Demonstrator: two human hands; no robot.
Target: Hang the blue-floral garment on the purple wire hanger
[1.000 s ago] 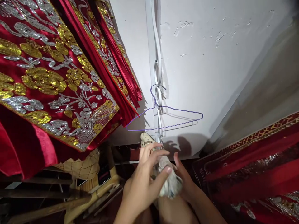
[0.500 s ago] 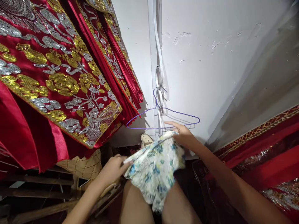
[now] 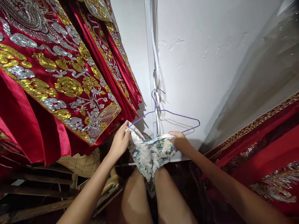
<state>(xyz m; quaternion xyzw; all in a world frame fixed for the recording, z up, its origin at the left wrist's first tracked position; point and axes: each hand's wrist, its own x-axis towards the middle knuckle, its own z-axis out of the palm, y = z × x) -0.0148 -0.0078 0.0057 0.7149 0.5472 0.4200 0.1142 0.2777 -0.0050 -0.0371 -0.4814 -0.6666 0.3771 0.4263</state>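
The floral shorts [image 3: 151,155] hang between the two hands, above the person's knees, the waistband stretched open over the lower part of the purple hanger [image 3: 179,115]; the left hand [image 3: 120,140] has its fingers closed on one end of the waistband, right at the hanger's corner; the right hand [image 3: 181,141] grips the other end, fingers pinched shut on the cloth, near the hanger's bottom bar (the hanger's other corner sticks out bare beyond that hand); the hanger hooks onto a white metal rack [image 3: 155,56], which stands upright against the white wall [image 3: 198,46]; to one side hang red garments [image 3: 70,87] with gold and silver embroidery, above a wooden chair [image 3: 39,179]; on the opposite side lies more red, sequined cloth [image 3: 268,165], beneath clear plastic [image 3: 263,71].
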